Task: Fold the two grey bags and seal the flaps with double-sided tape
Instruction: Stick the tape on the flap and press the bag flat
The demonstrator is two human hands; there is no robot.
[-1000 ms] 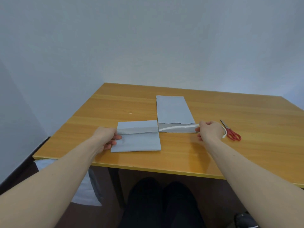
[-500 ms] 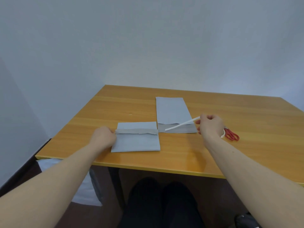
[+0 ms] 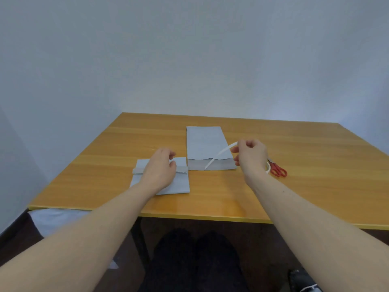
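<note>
Left bag [image 3: 168,184] near the table [image 3: 294,186] edge looks folded with the left hand [image 3: 161,170] resting loosely on its flap, while the right hand [image 3: 250,153] pinches the tape backing [image 3: 219,155] half-peeled off the right bag [image 3: 207,144], so that flap's still unsealed.

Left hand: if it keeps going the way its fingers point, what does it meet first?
Probably the unfolded grey bag: the left hand lies over the folded grey bag, fingers aimed forward-right toward it. Depth is unclear.
</note>
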